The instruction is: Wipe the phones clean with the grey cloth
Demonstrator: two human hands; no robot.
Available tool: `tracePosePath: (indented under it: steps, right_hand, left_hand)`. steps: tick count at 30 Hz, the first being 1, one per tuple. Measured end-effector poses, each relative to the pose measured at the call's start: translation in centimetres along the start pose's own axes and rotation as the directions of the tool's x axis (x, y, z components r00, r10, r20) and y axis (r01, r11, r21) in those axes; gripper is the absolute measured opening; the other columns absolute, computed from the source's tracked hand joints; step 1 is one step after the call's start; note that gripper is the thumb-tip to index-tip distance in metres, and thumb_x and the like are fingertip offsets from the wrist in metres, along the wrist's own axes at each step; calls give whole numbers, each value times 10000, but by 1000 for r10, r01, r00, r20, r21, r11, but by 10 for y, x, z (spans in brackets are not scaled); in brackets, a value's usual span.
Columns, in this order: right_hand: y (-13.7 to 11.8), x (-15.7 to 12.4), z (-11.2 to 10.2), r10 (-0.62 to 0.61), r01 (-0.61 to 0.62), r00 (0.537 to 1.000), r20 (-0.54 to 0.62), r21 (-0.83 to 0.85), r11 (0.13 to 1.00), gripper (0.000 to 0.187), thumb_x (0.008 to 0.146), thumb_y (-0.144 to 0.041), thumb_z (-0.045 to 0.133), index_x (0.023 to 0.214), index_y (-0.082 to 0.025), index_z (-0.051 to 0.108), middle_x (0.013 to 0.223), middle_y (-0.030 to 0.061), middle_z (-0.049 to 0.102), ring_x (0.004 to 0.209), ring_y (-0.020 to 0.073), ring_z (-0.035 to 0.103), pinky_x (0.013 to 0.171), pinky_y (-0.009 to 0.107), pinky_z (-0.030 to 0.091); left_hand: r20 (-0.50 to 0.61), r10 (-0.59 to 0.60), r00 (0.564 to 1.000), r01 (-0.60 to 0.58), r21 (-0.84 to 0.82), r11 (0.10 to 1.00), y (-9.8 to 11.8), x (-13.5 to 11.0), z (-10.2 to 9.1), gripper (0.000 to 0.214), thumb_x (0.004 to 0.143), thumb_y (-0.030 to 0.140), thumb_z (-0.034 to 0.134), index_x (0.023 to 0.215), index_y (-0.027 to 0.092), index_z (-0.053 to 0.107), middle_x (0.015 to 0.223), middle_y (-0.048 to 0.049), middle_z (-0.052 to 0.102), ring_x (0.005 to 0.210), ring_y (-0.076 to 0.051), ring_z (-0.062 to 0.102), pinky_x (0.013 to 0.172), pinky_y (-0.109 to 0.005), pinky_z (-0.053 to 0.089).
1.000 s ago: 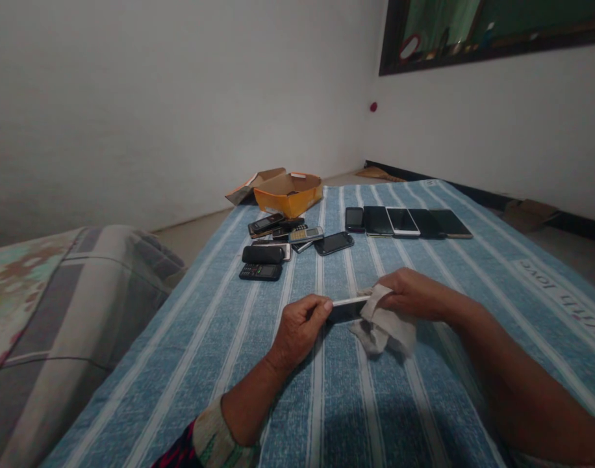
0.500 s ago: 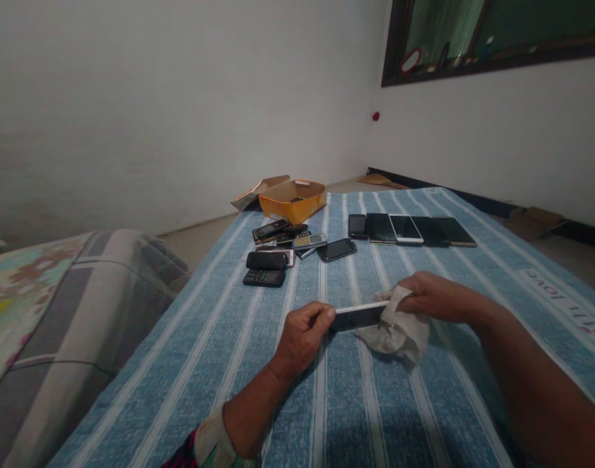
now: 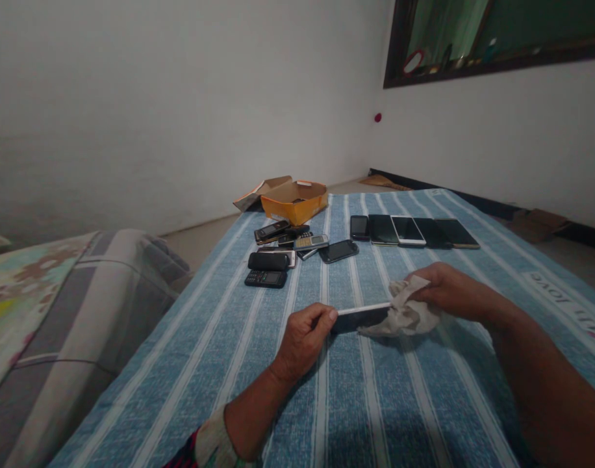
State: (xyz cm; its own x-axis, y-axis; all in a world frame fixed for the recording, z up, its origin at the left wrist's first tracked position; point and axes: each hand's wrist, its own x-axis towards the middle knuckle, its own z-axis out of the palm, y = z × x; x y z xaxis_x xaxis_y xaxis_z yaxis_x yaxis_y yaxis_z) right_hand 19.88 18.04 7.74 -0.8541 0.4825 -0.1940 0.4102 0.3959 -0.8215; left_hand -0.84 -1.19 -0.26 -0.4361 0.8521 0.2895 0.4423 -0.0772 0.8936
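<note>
Our right hand [image 3: 438, 286], with the cloth [image 3: 405, 312], is now farther to the right than one second ago, and we see more of the phone [image 3: 358, 320] uncovered. The left hand [image 3: 302, 335] pinches the phone's left end between thumb and fingers; the right one pinches the cloth, which covers the right end. The phone is between our hands, over the sheet [image 3: 195, 351] (if it touches, we cannot tell). Beyond lie a pile [image 3: 268, 261] of phones, a row [image 3: 408, 231] of five, and an open box [image 3: 297, 211].

"love" [image 3: 551, 288] on striped blue cloth [image 3: 366, 396]
</note>
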Motion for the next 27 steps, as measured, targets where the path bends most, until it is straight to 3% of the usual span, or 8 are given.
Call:
tracePosePath:
  steps: [5,8,11,13,16,18,21,27]
  right_hand:
    - [-7,-7,0,-85,101,928,-363,26,995,273,792,-436,638,745,-184,730,664,43,697,559,168,615,511,261,458]
    - [-11,-8,3,-178,230,700,-692,-18,973,273,806,-432,673,918,-199,758,792,57,740,675,210,666,597,307,512]
    - [-11,-2,10,-310,256,481,-820,-207,944,256,826,-330,661,1048,-228,740,980,66,755,871,252,695,777,373,541]
    - [-10,5,20,-419,241,520,-744,-343,908,250,827,-222,612,1044,-233,734,1049,70,747,952,259,684,849,391,528]
    - [-13,15,40,-466,271,785,-409,-450,851,310,779,-66,532,949,-224,737,1032,60,745,953,233,672,859,362,503]
    - [-19,19,53,-421,319,894,-155,-439,840,318,789,-26,493,901,-209,726,971,45,739,900,201,662,820,321,480]
    - [-28,21,66,-440,429,897,39,-317,846,278,878,-62,462,900,-200,702,939,35,722,879,179,636,801,293,453]
    - [-39,13,80,-501,506,859,103,-314,804,214,862,-101,496,967,-180,665,1029,78,697,943,222,599,872,357,441]
  left_hand:
    - [-10,-13,1000,14,13,1000,0,0,0,292,893,355,578,745,162,739,668,-14,669,666,-167,613,658,-273,478]
    - [-12,-23,1000,23,16,1000,2,0,0,298,894,361,577,739,162,735,662,-9,663,663,-165,607,653,-269,475]
    - [-5,-12,1000,12,22,1000,3,-1,0,297,899,359,572,744,161,731,671,-13,669,669,-166,612,657,-268,477]
    - [-1,9,1000,-9,31,999,3,-1,0,299,905,355,567,746,161,730,676,-17,674,668,-167,615,655,-268,479]
    - [0,37,999,-37,45,998,3,-2,0,297,913,343,557,753,160,727,684,-23,680,661,-166,619,652,-270,479]
    - [9,46,999,-46,54,997,4,-2,0,289,917,334,551,763,159,723,696,-27,684,665,-168,625,656,-274,479]
    - [31,68,997,-70,63,996,6,-3,-1,267,914,321,552,773,161,714,710,-32,687,678,-175,635,667,-280,481]
    - [42,116,992,-119,77,990,10,-4,-2,273,906,292,547,689,179,667,649,-4,623,631,-151,585,645,-267,460]
